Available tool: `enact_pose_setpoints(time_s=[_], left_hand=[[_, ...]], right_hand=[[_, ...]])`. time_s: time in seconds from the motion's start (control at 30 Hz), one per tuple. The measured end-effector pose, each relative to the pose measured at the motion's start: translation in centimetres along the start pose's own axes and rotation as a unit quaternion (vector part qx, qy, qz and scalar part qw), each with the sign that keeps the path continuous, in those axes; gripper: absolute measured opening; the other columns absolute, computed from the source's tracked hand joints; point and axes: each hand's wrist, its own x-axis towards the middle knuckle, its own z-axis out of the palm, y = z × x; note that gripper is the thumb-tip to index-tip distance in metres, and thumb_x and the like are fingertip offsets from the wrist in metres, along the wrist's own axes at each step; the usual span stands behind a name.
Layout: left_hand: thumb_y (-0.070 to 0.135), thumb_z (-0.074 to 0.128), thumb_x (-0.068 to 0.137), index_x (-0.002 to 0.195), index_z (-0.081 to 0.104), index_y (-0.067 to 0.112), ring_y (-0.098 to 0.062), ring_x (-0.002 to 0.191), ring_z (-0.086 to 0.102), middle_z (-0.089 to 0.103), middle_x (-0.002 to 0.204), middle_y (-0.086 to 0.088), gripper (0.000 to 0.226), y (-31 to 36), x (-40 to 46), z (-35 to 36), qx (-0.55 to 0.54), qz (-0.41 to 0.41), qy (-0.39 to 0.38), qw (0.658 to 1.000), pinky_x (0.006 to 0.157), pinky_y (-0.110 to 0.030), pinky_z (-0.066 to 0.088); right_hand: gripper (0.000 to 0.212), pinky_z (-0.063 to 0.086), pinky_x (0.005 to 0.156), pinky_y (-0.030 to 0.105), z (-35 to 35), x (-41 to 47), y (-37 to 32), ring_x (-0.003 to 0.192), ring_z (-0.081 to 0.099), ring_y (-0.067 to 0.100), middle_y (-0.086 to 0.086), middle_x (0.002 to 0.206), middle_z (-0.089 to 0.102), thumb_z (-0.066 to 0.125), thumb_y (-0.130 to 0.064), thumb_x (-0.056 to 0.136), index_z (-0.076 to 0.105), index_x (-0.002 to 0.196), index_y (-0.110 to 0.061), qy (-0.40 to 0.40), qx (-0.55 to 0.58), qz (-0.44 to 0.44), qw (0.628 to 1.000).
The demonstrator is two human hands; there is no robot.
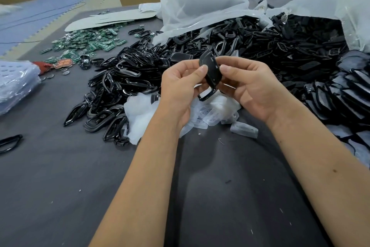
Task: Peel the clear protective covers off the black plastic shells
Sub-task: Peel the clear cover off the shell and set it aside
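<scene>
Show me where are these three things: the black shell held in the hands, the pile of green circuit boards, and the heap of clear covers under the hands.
black shell (pixel 208 61): head view, its upper curved face.
green circuit boards (pixel 88 43): head view, middle of the pile.
clear covers (pixel 208 114): head view, centre of the heap.

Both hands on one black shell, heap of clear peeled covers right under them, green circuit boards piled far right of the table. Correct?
Not quite: the head view shows the green circuit boards at far left. Both hands, left and right, hold one black shell over the clear covers.
</scene>
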Motion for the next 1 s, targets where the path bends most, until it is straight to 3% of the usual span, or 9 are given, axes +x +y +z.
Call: enact_pose_setpoints(time_s=[0.13, 0.33, 0.53, 0.6, 0.73, 0.87, 0.93, 1.0], left_hand=[[-0.002, 0.063, 0.097, 0.101, 0.069, 0.001, -0.016, 0.072, 0.071, 0.073, 0.083, -0.010, 0.008, 0.1, -0.1, -0.1, 0.013, -0.010, -0.025, 1.000, 0.073, -0.028, 0.061], [0.000, 0.061, 0.099, 0.115, 0.067, -0.007, -0.022, 0.085, 0.072, 0.074, 0.096, -0.016, 0.018, -0.1, 0.0, -0.1, -0.004, -0.037, -0.040, 0.998, 0.081, -0.032, 0.061], [0.000, 0.058, 0.101, 0.102, 0.069, -0.001, -0.018, 0.078, 0.074, 0.076, 0.089, -0.012, 0.011, -0.3, 0.1, -0.1, -0.013, -0.056, -0.051, 0.997, 0.069, -0.029, 0.061], [-0.001, 0.057, 0.101, 0.098, 0.069, 0.001, -0.018, 0.076, 0.074, 0.077, 0.086, -0.010, 0.012, -0.4, 0.1, -0.1, -0.013, -0.053, -0.046, 0.997, 0.071, -0.031, 0.062], [0.000, 0.058, 0.101, 0.098, 0.069, 0.001, -0.015, 0.070, 0.068, 0.074, 0.082, -0.010, 0.012, -0.5, -0.1, 0.6, 0.004, -0.040, -0.037, 0.999, 0.070, -0.029, 0.061], [-0.002, 0.061, 0.099, 0.096, 0.066, 0.005, -0.025, 0.074, 0.066, 0.071, 0.083, -0.011, 0.009, -0.9, -0.5, 3.6, 0.081, 0.024, -0.061, 0.995, 0.064, -0.034, 0.056], [-0.003, 0.067, 0.094, 0.089, 0.065, 0.013, -0.022, 0.074, 0.064, 0.069, 0.080, -0.003, 0.017, -1.3, -0.4, 6.3, 0.207, 0.116, -0.060, 0.970, 0.064, -0.032, 0.056], [-0.005, 0.071, 0.087, 0.085, 0.065, 0.014, -0.018, 0.074, 0.064, 0.067, 0.078, 0.001, 0.019, -1.3, -0.3, 9.5, 0.319, 0.209, -0.081, 0.921, 0.069, -0.032, 0.056]], right_hand=[[0.036, 0.062, 0.081, 0.032, 0.0, 0.1, 0.2, 0.093, 0.078, 0.024, 0.010, 0.095, 0.080, 0.075, -0.004, 0.075, 0.075, 0.111, -0.007, 0.029, 0.034, -0.022, 0.999], [0.041, 0.061, 0.076, 0.026, -0.1, 0.0, 0.5, 0.086, 0.077, 0.020, 0.011, 0.094, 0.079, 0.075, -0.003, 0.071, 0.073, 0.112, -0.005, 0.035, 0.066, -0.015, 0.997], [0.042, 0.063, 0.082, 0.032, -0.3, -0.1, 0.5, 0.087, 0.076, 0.022, 0.014, 0.096, 0.078, 0.076, -0.004, 0.070, 0.073, 0.113, -0.004, 0.052, 0.059, -0.004, 0.997], [0.039, 0.063, 0.086, 0.036, -0.2, -0.3, 0.3, 0.089, 0.076, 0.025, 0.015, 0.097, 0.078, 0.079, -0.001, 0.074, 0.074, 0.113, -0.005, 0.065, 0.019, -0.013, 0.998], [0.029, 0.065, 0.077, 0.036, -0.6, -1.0, -1.0, 0.084, 0.078, 0.027, 0.014, 0.090, 0.080, 0.081, 0.006, 0.081, 0.075, 0.106, -0.006, 0.083, -0.094, -0.044, 0.991], [0.029, 0.065, 0.073, 0.038, -2.8, -2.6, -3.7, 0.083, 0.079, 0.029, 0.013, 0.089, 0.080, 0.078, 0.009, 0.085, 0.072, 0.110, -0.006, 0.094, -0.203, -0.072, 0.972], [0.029, 0.066, 0.075, 0.038, -4.6, -3.6, -5.3, 0.082, 0.079, 0.024, 0.007, 0.090, 0.080, 0.073, 0.007, 0.090, 0.073, 0.113, -0.010, 0.130, -0.285, -0.099, 0.944], [0.038, 0.064, 0.082, 0.032, -6.3, -4.8, -7.0, 0.087, 0.078, 0.013, 0.000, 0.094, 0.080, 0.065, 0.009, 0.091, 0.074, 0.118, -0.015, 0.172, -0.397, -0.142, 0.890]])
